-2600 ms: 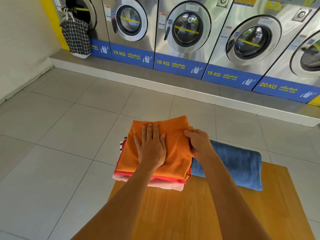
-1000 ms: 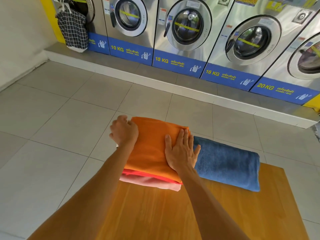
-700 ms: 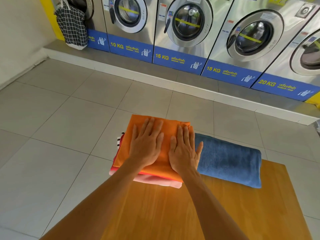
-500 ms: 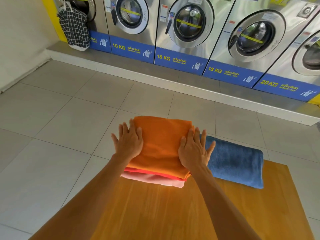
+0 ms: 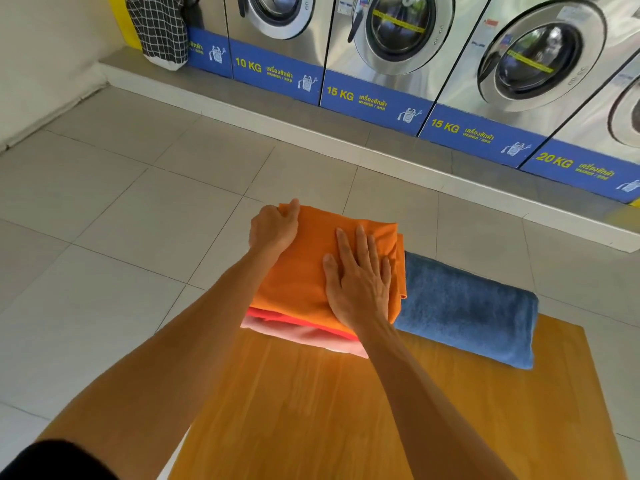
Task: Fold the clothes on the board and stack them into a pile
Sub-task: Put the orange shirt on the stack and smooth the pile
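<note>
A folded orange garment (image 5: 304, 271) lies on top of a pile at the far left of the wooden board (image 5: 346, 410). Under it show the edges of a red garment (image 5: 294, 320) and a pale pink one (image 5: 311, 337). My left hand (image 5: 273, 230) is curled around the far left corner of the orange garment. My right hand (image 5: 356, 282) lies flat on its right half, fingers spread. A folded blue towel (image 5: 464, 310) lies right of the pile, touching it.
A row of steel washing machines (image 5: 391, 46) stands on a raised step beyond the tiled floor (image 5: 138, 209). A black-and-white checked bag (image 5: 156, 26) hangs at the far left machine. The board's far edge overhangs the floor.
My left hand has moved from the pile's left side to its far left corner and curled onto the orange garment. My right hand slid from the right edge onto the top.
</note>
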Demonstrator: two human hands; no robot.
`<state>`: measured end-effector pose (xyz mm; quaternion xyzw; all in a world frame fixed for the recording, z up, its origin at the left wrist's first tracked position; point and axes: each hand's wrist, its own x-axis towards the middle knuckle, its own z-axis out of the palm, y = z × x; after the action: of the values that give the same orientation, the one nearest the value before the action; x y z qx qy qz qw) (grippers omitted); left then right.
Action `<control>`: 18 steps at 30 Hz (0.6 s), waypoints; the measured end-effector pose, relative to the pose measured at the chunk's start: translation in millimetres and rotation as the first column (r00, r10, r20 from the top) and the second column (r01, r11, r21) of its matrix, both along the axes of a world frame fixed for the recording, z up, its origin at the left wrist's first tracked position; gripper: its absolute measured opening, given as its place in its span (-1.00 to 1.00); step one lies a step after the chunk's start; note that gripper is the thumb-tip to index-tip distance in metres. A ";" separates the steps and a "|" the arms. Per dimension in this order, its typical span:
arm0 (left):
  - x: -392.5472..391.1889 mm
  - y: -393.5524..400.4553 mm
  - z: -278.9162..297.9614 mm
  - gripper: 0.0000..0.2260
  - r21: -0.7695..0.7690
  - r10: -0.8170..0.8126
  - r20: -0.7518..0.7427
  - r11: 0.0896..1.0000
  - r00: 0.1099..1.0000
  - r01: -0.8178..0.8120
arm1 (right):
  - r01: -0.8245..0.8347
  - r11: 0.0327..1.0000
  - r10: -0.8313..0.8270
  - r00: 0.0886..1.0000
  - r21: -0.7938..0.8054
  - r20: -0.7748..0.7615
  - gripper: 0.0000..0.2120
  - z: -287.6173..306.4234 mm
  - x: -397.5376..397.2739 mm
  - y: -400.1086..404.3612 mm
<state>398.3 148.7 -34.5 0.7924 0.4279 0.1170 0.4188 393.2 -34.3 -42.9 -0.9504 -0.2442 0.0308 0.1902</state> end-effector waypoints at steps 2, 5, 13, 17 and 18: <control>8.5 8.4 -1.4 -0.62 -0.045 0.049 0.047 0.998 0.998 -0.047 | 0.011 1.000 -0.011 1.000 -0.012 -0.016 -0.40 -1.0 2.2 -2.0; 7.0 21.8 -11.3 -0.73 -0.157 0.149 0.028 0.977 0.988 -0.143 | 0.034 0.998 -0.037 0.998 -0.060 -0.042 -0.39 -2.3 3.7 -1.3; -6.6 30.5 -5.9 -0.61 -0.139 -0.034 -0.034 0.990 0.999 0.029 | 0.068 0.993 -0.074 0.996 -0.101 -0.056 -0.37 -3.3 2.1 -1.6; -30.5 41.5 -10.9 -0.60 -0.062 -0.292 -0.151 0.956 0.944 0.286 | 0.074 0.992 -0.079 0.996 -0.101 -0.047 -0.36 -3.7 1.1 1.1; -32.3 40.7 -11.8 -0.63 -0.051 -0.292 -0.131 0.956 0.947 0.288 | 0.072 0.992 -0.077 0.996 -0.103 -0.046 -0.36 -3.6 0.8 1.5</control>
<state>366.0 189.4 -46.3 0.8461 0.3362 -0.0071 0.4135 394.0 -32.8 -46.5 -0.9662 -0.2020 0.0596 0.1489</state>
